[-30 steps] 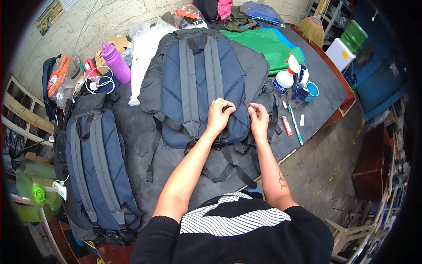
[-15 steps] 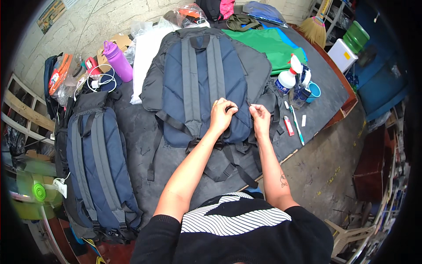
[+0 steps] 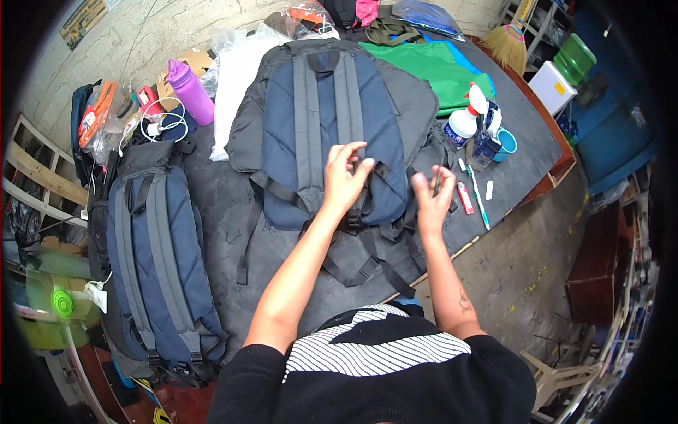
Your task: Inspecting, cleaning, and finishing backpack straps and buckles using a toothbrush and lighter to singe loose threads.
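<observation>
A navy and grey backpack (image 3: 385, 134) lies on the dark table, its straps facing up and its top handle pointing away from me. My left hand (image 3: 345, 177) is over the lower right part of its back, beside the grey shoulder strap (image 3: 347, 99). The thumb and fingers there are apart, with nothing seen between them. Just right of the bag, my right hand (image 3: 433, 198) is raised with bent fingers around a small, thin dark thing, too blurred to name. Black webbing straps (image 3: 374, 265) trail from the bag's lower end toward me.
A second navy backpack (image 3: 159, 261) lies at the left. On the right stand a spray bottle (image 3: 462, 124) and a blue cup (image 3: 505, 145), with a toothbrush (image 3: 481, 194) and a red-and-white lighter-like item (image 3: 465, 198) nearer. Green fabric (image 3: 431, 71) and a purple bottle (image 3: 191, 93) are farther back.
My right hand has pulled away from the bag's right edge, rightward and slightly nearer. My left hand has lifted a little to the left and its fingers have opened.
</observation>
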{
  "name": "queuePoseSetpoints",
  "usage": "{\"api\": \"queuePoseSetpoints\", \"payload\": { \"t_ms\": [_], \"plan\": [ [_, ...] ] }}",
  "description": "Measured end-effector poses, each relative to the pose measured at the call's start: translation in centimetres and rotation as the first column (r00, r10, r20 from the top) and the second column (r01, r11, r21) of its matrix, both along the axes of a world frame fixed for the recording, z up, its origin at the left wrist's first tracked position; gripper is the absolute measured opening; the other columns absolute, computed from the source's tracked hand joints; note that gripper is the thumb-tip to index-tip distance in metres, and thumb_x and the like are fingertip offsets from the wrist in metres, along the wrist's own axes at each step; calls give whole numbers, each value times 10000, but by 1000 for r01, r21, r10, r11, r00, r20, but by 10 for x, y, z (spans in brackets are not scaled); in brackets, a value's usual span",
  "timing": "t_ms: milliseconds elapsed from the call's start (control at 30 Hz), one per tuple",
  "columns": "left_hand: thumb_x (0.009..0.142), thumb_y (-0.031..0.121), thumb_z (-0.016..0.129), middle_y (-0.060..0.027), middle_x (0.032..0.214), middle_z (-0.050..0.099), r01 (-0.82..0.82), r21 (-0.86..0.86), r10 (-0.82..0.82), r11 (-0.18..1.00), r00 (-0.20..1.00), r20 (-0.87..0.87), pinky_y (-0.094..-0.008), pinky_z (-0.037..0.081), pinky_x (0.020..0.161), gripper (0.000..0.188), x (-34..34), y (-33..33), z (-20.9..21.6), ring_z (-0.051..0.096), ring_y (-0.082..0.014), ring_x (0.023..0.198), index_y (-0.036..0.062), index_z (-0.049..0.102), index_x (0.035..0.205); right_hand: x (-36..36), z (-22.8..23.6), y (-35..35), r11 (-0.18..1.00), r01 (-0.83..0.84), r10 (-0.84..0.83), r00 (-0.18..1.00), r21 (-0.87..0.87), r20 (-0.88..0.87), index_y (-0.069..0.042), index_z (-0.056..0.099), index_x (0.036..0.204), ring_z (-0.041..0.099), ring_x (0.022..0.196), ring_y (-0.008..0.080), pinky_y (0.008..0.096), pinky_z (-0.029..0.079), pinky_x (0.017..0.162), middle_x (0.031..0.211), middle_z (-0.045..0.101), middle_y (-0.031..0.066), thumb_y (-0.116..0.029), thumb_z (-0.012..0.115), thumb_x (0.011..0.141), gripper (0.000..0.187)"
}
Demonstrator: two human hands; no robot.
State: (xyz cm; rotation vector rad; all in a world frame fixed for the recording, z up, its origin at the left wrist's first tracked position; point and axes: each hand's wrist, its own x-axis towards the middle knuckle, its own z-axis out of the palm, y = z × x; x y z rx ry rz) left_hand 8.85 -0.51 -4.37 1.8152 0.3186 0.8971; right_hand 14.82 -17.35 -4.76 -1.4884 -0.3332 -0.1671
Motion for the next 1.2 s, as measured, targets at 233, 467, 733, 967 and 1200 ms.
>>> {"api": "queuePoseSetpoints", "payload": {
  "t_ms": [233,467,733,967,1200],
  "plan": [
    [673,331,782,-228,1115,469,-42,501,419,864,610,-672,-483,424,850,834,-104,-6,10,522,-424,982,87,377,1360,-61,-19,14,594,-22,327,920,-804,217,-36,510,1042,603,826,349,406,494,687,944,533,133,-373,807,640,603],
    [710,132,736,-58,750,571,-128,28,127,991,889,-440,-295,438,563,567,-138,40,-11,527,-162,602,83,512,1229,-4,27,11,912,-370,408,859,176,-308,-114,503,862,422,513,27,176,349,459,764,586,-7,-55,633,807,153],
    [874,385,635,-13,760,576,-36,-635,237,771,943,234,-227,459,601,302,-161,170,52,556,-113,652,98,547,900,175,49,-86,809,-261,468,829,527,-307,-81,568,1044,408,519,55,220,338,493,869,623,22,-119,630,845,211],
    [891,367,616,-32,851,606,32,-683,153,730,966,208,-304,478,681,300,-190,248,57,586,-166,791,82,589,983,195,31,-94,923,-55,52,998,-382,-17,-76,652,951,498,557,71,212,363,510,726,580,-26,-67,742,680,286],
    [888,294,627,-55,889,631,94,-716,52,692,982,179,-324,492,702,249,-204,256,55,606,-179,826,81,594,1013,185,46,-85,941,-4,3,1000,-337,-5,-63,616,929,456,467,56,218,312,401,636,545,-35,-254,697,786,252]
  ]
}}
